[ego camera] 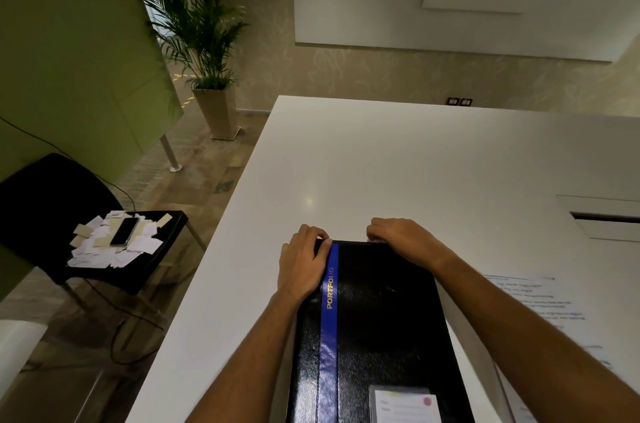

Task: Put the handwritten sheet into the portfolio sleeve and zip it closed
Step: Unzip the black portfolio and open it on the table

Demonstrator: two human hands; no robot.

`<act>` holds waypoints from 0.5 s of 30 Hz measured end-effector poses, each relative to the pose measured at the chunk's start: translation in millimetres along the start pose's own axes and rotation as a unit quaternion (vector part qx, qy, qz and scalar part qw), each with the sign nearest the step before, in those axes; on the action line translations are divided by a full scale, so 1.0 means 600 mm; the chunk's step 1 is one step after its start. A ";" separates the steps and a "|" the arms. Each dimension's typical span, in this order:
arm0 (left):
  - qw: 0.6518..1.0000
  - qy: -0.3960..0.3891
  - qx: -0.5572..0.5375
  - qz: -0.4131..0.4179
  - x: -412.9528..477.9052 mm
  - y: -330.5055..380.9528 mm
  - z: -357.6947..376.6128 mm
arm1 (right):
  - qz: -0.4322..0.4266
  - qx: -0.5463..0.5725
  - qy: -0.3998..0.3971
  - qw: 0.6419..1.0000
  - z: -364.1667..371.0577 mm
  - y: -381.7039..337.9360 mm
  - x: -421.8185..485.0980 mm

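Closed portfolio (377, 329) lengthwise, both hands at far edge, sheet (540, 305) rightward.

Two bare forearms and hands, nothing worn

The left hand (304, 261) and right hand (403, 237) show no rings, watch, bracelets or gloves; both forearms are uncovered to the frame's edge, with no sleeve showing.
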State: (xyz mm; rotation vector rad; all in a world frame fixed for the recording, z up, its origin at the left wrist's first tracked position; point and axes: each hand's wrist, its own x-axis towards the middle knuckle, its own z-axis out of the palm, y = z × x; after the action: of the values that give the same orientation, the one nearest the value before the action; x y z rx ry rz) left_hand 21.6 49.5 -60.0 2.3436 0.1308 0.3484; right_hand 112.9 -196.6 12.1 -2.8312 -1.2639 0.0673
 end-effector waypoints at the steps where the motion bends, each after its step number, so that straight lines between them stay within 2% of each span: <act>1: 1.000 -0.003 0.005 0.003 0.000 0.000 0.000 | 0.008 0.000 0.002 1.000 0.001 0.009 -0.013; 10: 0.999 0.007 0.034 0.010 -0.001 0.005 0.001 | 0.082 0.016 0.039 0.996 0.004 0.069 -0.119; 15: 0.998 0.006 0.059 0.006 -0.002 0.012 0.002 | 0.102 0.031 0.108 0.988 0.021 0.072 -0.167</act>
State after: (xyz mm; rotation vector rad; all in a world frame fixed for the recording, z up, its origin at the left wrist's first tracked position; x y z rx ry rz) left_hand 20.9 43.2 -55.8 2.4607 0.1478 0.3690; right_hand 77.5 -299.9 -0.5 -2.8110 -0.9129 -0.1855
